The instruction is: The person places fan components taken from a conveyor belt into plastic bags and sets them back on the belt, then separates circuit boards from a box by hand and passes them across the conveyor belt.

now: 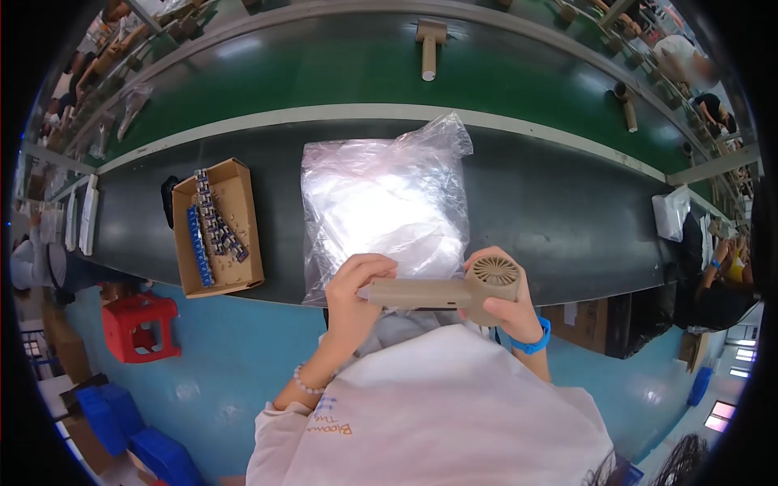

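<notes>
A beige handheld fan (421, 292) lies sideways just in front of my body, over the near edge of the bench. My right hand (519, 312) is wrapped around its round head, with the thumb on the near side and the slotted grille facing up. At the other end, my left hand (356, 292) has its fingers curled over the tip of the handle. Something pale shows at that tip, too small to make out. Just beyond both hands, a shiny clear plastic bag (381, 202) is spread flat on the dark bench (551, 202).
Left on the bench is a cardboard box (235, 275) with blue-and-silver strips of small parts. Across the rail (519, 125), a green conveyor (324, 77) carries another fan (429, 53) and a similar one (626, 109). A red stool (142, 324) stands lower left.
</notes>
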`<act>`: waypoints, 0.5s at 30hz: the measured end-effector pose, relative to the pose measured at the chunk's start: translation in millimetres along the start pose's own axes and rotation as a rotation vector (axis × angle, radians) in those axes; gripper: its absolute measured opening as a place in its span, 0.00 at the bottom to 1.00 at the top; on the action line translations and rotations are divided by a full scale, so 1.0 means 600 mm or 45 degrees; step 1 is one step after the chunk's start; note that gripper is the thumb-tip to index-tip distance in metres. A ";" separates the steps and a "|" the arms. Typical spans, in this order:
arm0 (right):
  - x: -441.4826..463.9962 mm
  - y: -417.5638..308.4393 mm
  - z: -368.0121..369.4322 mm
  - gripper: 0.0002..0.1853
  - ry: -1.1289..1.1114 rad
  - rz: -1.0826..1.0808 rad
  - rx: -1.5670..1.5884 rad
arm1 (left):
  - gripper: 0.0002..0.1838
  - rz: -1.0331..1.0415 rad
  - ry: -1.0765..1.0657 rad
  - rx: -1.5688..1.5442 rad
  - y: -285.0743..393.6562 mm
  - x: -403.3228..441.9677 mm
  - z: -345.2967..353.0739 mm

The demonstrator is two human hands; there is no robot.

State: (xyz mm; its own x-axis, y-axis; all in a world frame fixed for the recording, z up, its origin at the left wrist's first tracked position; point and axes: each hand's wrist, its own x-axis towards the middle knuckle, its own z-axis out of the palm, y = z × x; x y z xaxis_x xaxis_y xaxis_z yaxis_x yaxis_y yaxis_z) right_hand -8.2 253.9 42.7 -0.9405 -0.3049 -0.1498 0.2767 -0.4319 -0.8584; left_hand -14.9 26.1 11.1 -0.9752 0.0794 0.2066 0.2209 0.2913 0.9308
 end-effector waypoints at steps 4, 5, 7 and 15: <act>-0.002 0.010 -0.002 0.22 0.221 0.092 -0.280 | 0.22 -0.163 -0.023 -0.073 0.021 0.003 -0.005; -0.001 0.015 0.001 0.22 0.338 0.058 -0.449 | 0.22 -0.163 -0.021 -0.072 0.024 0.002 -0.008; -0.003 0.010 0.015 0.21 0.350 -0.027 -0.558 | 0.24 -0.150 -0.096 -0.112 0.027 0.000 -0.012; -0.023 0.022 0.059 0.26 0.215 0.125 -0.144 | 0.31 0.100 -0.438 -0.236 0.039 0.003 0.020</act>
State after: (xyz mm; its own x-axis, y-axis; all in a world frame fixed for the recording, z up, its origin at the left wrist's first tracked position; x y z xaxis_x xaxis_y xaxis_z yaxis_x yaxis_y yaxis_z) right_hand 15.4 222.1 50.9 -0.9323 -0.1906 -0.3074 0.3539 -0.3059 -0.8838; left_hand -11.5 44.2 29.5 -0.8870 0.4185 0.1952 0.2574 0.0970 0.9614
